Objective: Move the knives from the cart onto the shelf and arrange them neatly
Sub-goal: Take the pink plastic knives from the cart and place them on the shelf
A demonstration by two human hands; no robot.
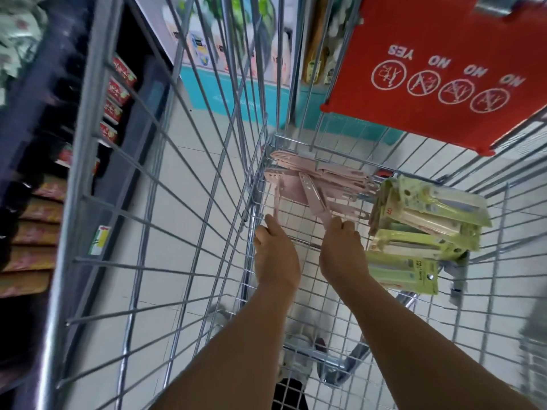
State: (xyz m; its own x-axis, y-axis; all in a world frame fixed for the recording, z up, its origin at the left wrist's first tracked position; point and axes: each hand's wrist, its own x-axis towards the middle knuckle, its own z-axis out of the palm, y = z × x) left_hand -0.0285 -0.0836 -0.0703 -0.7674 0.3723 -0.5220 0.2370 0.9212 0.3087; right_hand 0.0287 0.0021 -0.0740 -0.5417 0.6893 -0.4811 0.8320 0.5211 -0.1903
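Early stage — we reach into the cart (88, 161): left hand (276, 255) pinches one pink knife (276, 199), right hand (340, 253) grips another (315, 199); pink pile (331, 176) and green packs (426, 220) remain in its far end — none shelved

Both hands' fingertips hidden behind pink knives (307, 184) | shelf (35, 143) cut off at left edge, its packets smeared | red flap (429, 69) clipped top right | green packs' (426, 220) print too small to read
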